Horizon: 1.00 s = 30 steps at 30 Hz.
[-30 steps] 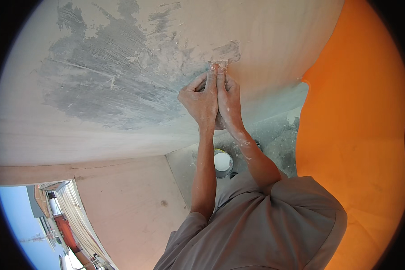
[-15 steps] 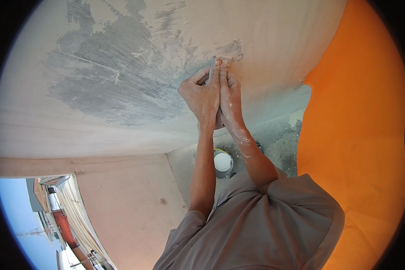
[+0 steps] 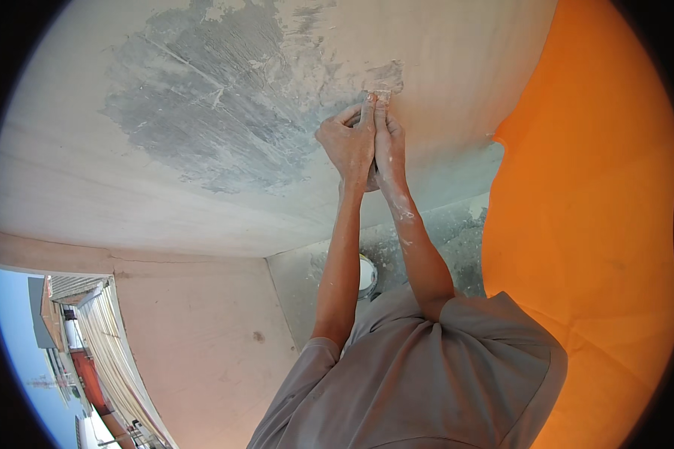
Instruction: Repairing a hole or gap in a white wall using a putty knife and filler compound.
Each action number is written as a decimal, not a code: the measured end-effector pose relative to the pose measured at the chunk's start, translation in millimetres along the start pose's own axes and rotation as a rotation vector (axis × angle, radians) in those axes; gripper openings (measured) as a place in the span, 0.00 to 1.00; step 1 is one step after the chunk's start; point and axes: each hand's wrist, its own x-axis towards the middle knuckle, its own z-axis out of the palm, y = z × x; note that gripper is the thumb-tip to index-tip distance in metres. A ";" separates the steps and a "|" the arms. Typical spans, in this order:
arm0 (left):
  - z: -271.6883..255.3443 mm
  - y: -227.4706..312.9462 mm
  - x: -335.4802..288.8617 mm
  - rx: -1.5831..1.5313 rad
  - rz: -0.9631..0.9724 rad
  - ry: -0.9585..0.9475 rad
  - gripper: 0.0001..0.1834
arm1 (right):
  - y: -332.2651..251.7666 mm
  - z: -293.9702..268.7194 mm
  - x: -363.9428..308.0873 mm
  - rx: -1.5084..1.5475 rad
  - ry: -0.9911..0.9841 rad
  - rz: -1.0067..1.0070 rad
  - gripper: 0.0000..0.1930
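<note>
Both of my hands are closed together on a scraper (image 3: 384, 95), whose thin edge shows just past my thumbs against the wall. Most of the tool is hidden under my fingers. My left hand (image 3: 349, 147) and my right hand (image 3: 392, 150) lie side by side, thumbs stretched toward the edge and pressing on it. Pale dust coats both. Just beyond the thumbs is a small bare grey spot on the off-white wall (image 3: 449, 75). To the left spreads a large rough grey patch (image 3: 210, 105) where the coating is gone.
A bucket with white contents (image 3: 367, 275) stands on the speckled grey floor (image 3: 457, 236) below my arms. Orange sheeting (image 3: 584, 224) hangs along the right. A pinkish side wall (image 3: 195, 322) is at lower left, beside an opening onto rooftops and sky.
The view has shifted, so the large grey patch sits farther right and higher. My hands have moved slightly right, still closed on the scraper. My left forearm now covers part of the bucket.
</note>
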 end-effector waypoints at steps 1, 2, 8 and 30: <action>1.2 -3.5 -2.3 -0.003 0.005 -0.006 0.18 | 3.2 -3.1 0.6 0.048 -0.004 0.034 0.27; 3.5 -5.8 -4.0 -0.009 0.013 0.008 0.18 | 5.5 -6.6 1.5 0.095 -0.006 0.067 0.27; 11.7 -13.8 -6.8 0.012 0.001 0.005 0.19 | 4.5 -27.1 12.3 -0.246 -0.024 -0.053 0.26; 26.9 -21.2 -4.1 -0.301 -0.155 0.066 0.14 | -18.3 -24.9 18.6 -0.472 -0.038 -0.040 0.25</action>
